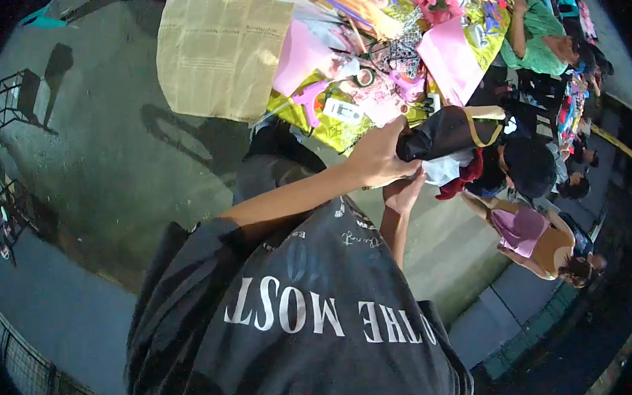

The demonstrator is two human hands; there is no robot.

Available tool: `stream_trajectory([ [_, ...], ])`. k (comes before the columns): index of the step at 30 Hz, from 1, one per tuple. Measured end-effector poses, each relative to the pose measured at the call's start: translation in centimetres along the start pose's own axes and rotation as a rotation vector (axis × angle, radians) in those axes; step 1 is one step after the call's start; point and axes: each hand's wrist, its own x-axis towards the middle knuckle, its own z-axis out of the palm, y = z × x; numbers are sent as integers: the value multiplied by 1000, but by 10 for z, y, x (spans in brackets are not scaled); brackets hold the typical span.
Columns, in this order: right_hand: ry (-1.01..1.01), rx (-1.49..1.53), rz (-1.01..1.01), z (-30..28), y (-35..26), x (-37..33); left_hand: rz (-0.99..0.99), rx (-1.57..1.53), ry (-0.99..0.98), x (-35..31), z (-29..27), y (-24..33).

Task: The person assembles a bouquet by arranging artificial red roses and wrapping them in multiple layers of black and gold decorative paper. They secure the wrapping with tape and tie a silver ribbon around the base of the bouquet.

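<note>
In front of my chest, right of the middle, I hold a wrapped bouquet on its side. Its outer wrapping is black paper [437, 136] with a gold edge, and white wrapping [445, 169] shows beneath. Dark red flowers [465, 176] stick out at its right end. My left hand [383, 155] is closed round the gathered black wrapping, with its thumb along the side. Lower down, my right hand [405, 192] grips the bouquet's narrow end from below; its fingers are partly hidden by my left hand and the wrapping.
Beyond my hands is a table with a yellow cover [333, 133]. On it lie a purple glue gun [311, 101], a white power strip [343, 111], a tape roll [365, 78], pink sheets [454, 60] and brown paper [223, 56] overhanging the left edge. People [530, 232] are at the right.
</note>
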Motion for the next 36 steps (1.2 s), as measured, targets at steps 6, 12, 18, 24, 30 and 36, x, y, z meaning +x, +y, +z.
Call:
stream_trajectory([
  [6, -48, -45, -4, 11, -8, -4, 39, -97, -27, -2, -17, 2],
  [12, -24, 21, 36, 27, -16, -7, 112, -139, 22, -6, -39, 24],
  [18, -538, -387, 19, 21, -60, -35, 117, -242, 62, -17, -49, 19],
  [24, -855, -1517, 399, 75, -220, -92, 142, -273, 51, -24, -62, 10],
  [30, -242, -2049, -713, 195, -318, -166, 316, -265, 26, -52, -78, 6],
  [36, -1072, -2027, -915, 295, -260, -132, 350, -192, -94, -80, -96, 14],
])
